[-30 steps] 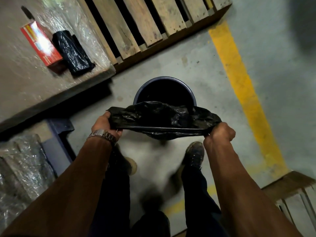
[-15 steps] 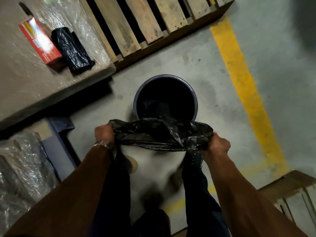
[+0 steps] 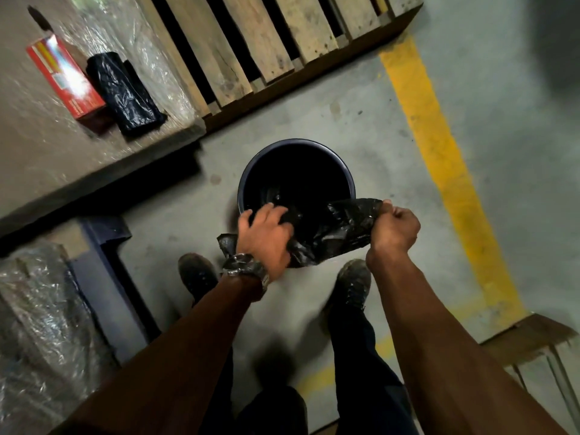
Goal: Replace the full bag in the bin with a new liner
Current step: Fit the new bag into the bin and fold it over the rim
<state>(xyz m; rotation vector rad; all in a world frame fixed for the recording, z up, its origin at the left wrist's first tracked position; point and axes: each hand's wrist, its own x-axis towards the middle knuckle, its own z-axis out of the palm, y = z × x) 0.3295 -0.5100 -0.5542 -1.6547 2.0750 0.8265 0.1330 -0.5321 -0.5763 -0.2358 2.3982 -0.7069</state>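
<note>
Bin (image 3: 251, 171): dark round pail standing on the grey floor (image 3: 345, 120), mouth upward, just ahead of the person's shoes; its inside is too dark to read.
Liner (image 3: 342, 227): black crumpled plastic, stretched between both hands over the near rim of the bin; part of it dips into the mouth, and a loose corner sticks out to the left below the left wrist.
Left hand (image 3: 262, 237): over the near-left rim, back of the hand up, fingers curled down into the liner and gripping it; a metal watch (image 3: 246, 268) sits on the wrist.
Right hand (image 3: 397, 227): just right of the bin's near rim, closed in a fist, with the liner's edge clamped between thumb and fingers.
Roll (image 3: 125, 92): black bundle of bags lying on a plastic-wrapped surface at upper left, well apart from the bin.
Box (image 3: 64, 76): red carton touching the roll's left side, on the same surface.
Pallet (image 3: 251, 42): wooden slats at the top, beyond the bin.
Stripe (image 3: 439, 146): yellow painted line on the floor, right of the bin.
Shoes (image 3: 196, 274): dark pair, planted on the floor on the near side of the bin, blurred.
</note>
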